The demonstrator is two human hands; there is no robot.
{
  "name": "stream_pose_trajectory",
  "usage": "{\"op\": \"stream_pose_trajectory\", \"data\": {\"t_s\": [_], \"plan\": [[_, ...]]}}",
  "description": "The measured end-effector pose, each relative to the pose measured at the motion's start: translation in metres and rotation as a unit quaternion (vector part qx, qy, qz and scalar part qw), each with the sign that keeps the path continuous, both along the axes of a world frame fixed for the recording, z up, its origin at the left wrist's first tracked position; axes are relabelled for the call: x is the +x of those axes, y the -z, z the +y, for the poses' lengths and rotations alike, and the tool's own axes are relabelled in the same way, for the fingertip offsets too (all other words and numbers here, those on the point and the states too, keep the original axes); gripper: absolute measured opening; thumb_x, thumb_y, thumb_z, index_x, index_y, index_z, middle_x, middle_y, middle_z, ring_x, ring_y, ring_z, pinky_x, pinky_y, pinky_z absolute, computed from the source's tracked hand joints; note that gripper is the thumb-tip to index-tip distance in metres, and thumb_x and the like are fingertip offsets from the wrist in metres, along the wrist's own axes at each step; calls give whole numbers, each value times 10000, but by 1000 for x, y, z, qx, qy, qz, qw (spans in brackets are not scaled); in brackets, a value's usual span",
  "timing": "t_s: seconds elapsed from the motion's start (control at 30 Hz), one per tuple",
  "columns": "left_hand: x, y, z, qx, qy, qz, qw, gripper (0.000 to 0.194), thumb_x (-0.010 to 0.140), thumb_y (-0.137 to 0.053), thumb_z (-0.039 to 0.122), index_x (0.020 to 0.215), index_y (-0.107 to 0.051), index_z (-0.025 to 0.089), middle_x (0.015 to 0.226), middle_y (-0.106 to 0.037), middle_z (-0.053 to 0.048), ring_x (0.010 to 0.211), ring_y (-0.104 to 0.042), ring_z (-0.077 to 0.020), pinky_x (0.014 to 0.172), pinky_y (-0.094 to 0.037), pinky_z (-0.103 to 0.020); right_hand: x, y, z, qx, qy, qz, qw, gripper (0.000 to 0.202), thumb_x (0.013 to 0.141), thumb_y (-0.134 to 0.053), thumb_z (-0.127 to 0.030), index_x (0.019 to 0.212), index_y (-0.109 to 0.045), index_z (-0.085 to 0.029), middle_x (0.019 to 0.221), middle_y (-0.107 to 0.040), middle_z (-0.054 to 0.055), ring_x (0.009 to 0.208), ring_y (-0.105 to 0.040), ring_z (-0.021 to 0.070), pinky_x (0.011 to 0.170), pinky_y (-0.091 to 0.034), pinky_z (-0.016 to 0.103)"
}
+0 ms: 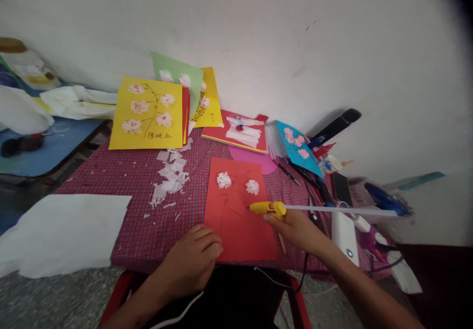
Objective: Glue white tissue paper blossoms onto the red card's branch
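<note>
A red sheet of paper (240, 235) lies before me with a thin branch drawing and two ruffled white paper flowers, one at the left (223, 180) and one at the right (253, 187). My right hand (295, 228) grips a yellow hot glue gun (264, 208), a long clear glue stick (343, 211) jutting from its back. The nozzle points left, over the drawn branches; whether it touches the paper I cannot tell. At the sheet's lower left edge rests my left hand (197, 257), fingers curled in, their tips hidden. Torn white paper scraps (172, 176) are scattered left of the sheet.
Behind stand a yellow flower card (148, 112) and a green card (177, 68); a blue card (299, 147) leans at right. Pens (286, 171), scissors (313, 215) and a white power bank (344, 238) crowd the right. White paper (66, 235) overhangs the left edge.
</note>
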State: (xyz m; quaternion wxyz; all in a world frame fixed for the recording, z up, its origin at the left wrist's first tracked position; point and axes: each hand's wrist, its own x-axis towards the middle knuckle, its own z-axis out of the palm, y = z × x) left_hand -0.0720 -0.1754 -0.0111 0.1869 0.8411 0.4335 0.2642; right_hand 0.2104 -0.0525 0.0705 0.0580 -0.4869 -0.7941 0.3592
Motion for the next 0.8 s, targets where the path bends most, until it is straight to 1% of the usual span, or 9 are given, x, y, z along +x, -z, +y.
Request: {"op": "stream_pose_trajectory", "data": {"t_s": [0.1, 0.27, 0.4, 0.43, 0.5, 0.57, 0.63, 0.7, 0.8], "plan": [[0, 1, 0, -2, 0, 8, 1000, 202, 820, -533, 65, 941, -620, 202, 1018, -697, -51, 980, -605, -228, 954, -481, -421, -3, 1, 0, 1, 0, 9, 1000, 381, 987, -525, -389, 1281, -729, -258, 970, -800, 31, 858, -741, 253, 769, -591, 353], [0, 1, -1, -9, -2, 11, 1000, 200, 820, -537, 65, 947, -618, 196, 1017, -694, -50, 982, -604, -228, 951, -484, -422, -3, 6, 0, -2, 17, -15, 1000, 383, 988, -516, -439, 1198, -769, -242, 629, -723, 6, 596, -689, 233, 610, -557, 328], [1, 0, -1, -12, -2, 12, 1000, 200, 830, -537, 56, 952, -614, 193, 1024, -689, -40, 988, -600, -224, 961, -475, -416, 0, 9, -2, -25, 34, -22, 999, 372, 990, -514, -465, 1103, -799, -254, 490, -644, 2, 516, -664, 233, 541, -526, 315], [1, -1, -1, -12, -4, 14, 1000, 197, 835, -535, 56, 954, -613, 192, 1024, -688, -40, 990, -600, -226, 961, -473, -418, 0, 9, -2, -19, 31, -21, 999, 374, 989, -516, -464, 1095, -800, -245, 494, -645, 4, 516, -664, 231, 540, -525, 312], [1, -1, -1, -13, -5, 15, 1000, 193, 846, -526, 60, 959, -613, 190, 1025, -688, -44, 994, -599, -233, 953, -472, -423, 0, 8, -2, 2, 16, -19, 1000, 378, 989, -514, -451, 1120, -789, -227, 605, -710, 19, 569, -685, 230, 572, -540, 319], [1, -1, -1, -16, -4, 15, 1000, 194, 850, -517, 64, 963, -613, 189, 1025, -689, -48, 994, -598, -236, 945, -472, -426, -1, 5, -1, 15, -4, -7, 1000, 376, 992, -508, -426, 1183, -766, -229, 818, -780, 42, 731, -731, 250, 678, -573, 345], [1, -1, -1, -20, -2, 15, 1000, 197, 847, -512, 63, 962, -612, 189, 1025, -690, -50, 994, -596, -237, 947, -470, -428, 0, 3, 0, 9, -14, 9, 1000, 370, 998, -503, -399, 1232, -744, -243, 996, -791, 53, 909, -740, 271, 806, -579, 369], [1, 0, -1, -22, -3, 16, 1000, 196, 849, -512, 67, 963, -612, 191, 1029, -690, -51, 1001, -593, -238, 960, -464, -431, 3, 2, 0, 0, -8, 9, 1000, 368, 1000, -505, -390, 1237, -743, -239, 1024, -790, 61, 944, -736, 278, 843, -573, 373], [1, 1, -1, -20, -5, 15, 1000, 199, 852, -516, 70, 972, -617, 193, 1027, -688, -54, 1009, -593, -238, 968, -462, -429, 7, 3, 2, -3, 8, -12, 1000, 384, 1001, -507, -402, 1250, -737, -222, 998, -790, 70, 867, -734, 274, 808, -575, 382]]}}
